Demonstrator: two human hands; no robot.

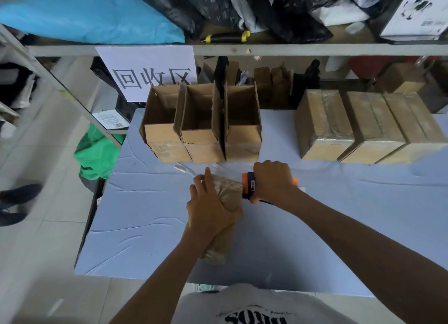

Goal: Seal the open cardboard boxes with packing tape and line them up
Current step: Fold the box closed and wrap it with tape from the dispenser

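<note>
A small brown cardboard box [225, 217] is being steadied under the flattened left hand [208, 207] so tape is being laid from the orange-and-blue tape dispenser [249, 187], gripped by the right hand [272, 180].

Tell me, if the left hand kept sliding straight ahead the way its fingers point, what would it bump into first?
Probably the middle open box of the three, standing across the table. The left hand rests on the box being taped, fingers aimed away from the person. Only blue cloth seems to lie between, though depth is hard to judge.
</note>
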